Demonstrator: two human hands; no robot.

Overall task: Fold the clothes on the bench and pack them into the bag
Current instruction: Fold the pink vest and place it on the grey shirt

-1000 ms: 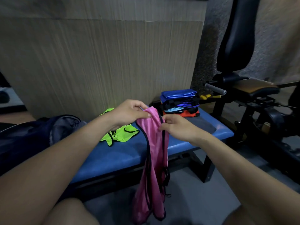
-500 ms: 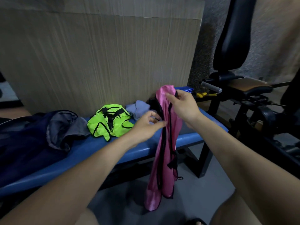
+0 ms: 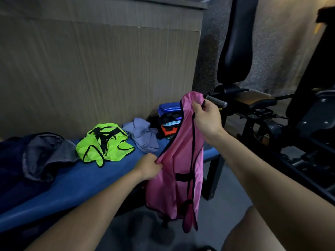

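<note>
we see the right hand (image 3: 206, 118) gripping the top of a pink bib (image 3: 181, 160), which hangs in front of the blue desk (image 3: 81, 180); the left hand (image 3: 149, 168) has its fingers pinched on the bib's left edge. on the desk lie a neon green bib (image 3: 103, 144), a lavender garment (image 3: 143, 136) and, at far left, a dark bag (image 3: 18, 169).
</note>
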